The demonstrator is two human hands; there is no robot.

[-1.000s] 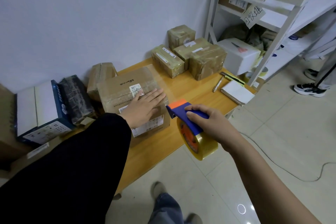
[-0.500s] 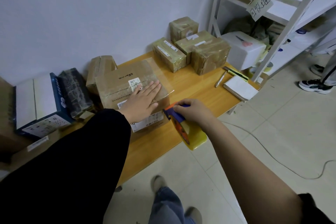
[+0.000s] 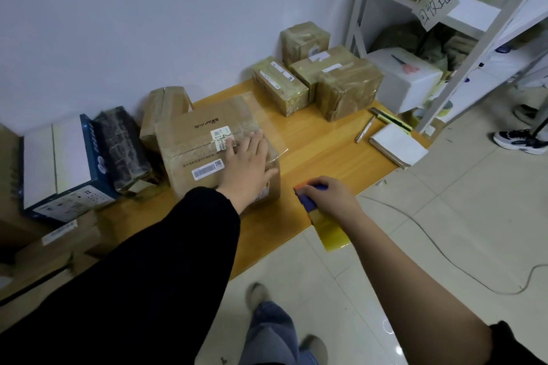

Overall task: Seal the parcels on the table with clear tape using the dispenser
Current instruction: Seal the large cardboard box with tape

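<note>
**Loose tape is being left open to wrinkling and a crooked seal**

The big box is being pressed onto the worktop by the left hand, which is lying flat with straight fingers on the near right part of the lid. The dispenser is being gripped by the right hand, fingers curled over the blue handle. It is at about 4 o'clock from the box, near the worktop's front edge, with the yellowish roll hanging past that edge.

A film of clear tape is being seen standing off the box at its 3 o'clock side. Whether it is joined to the roll cannot be told.

- **Tape:** if slack is being allowed, the film is likely being folded onto itself or stuck to the worktop.
- **Seam:** if the pull is being made at a slant, the seam is probably being missed.
- **Box:** if the left hand's pressure is being eased, the box may be dragged toward 4 o'clock.
- **Left hand:** its fingertips risk being taped over.

The sealed parcels at 1 o'clock are lying well apart.
</note>
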